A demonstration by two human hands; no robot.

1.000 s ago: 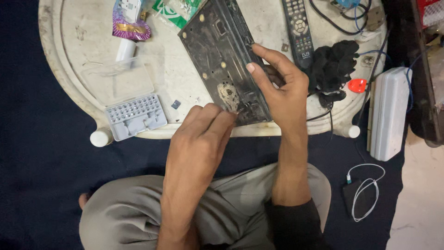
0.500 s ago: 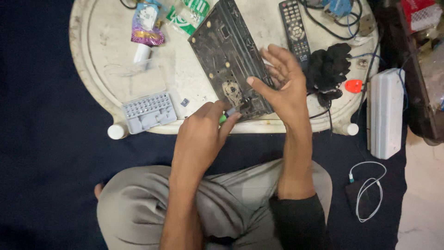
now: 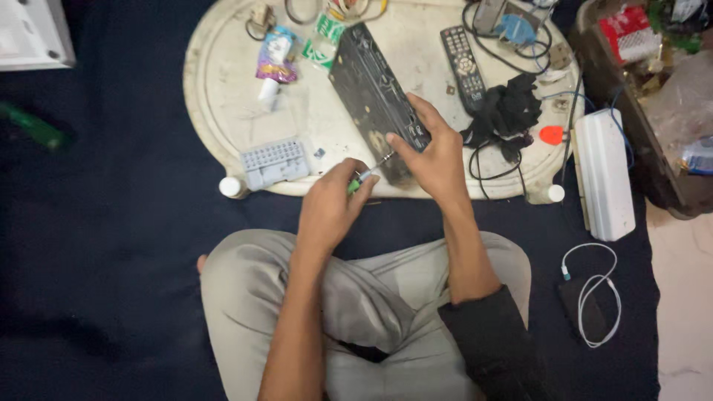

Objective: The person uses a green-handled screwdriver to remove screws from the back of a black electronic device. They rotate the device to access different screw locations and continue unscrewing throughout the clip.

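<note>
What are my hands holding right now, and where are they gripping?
The left hand holds a small screwdriver by its green handle. The right hand grips the black circuit board at its near right edge.

- Our right hand (image 3: 434, 152) covers the near end of the black board (image 3: 375, 96).
- Beside the board, the screwdriver (image 3: 369, 175) tip is too small to make out.
</note>
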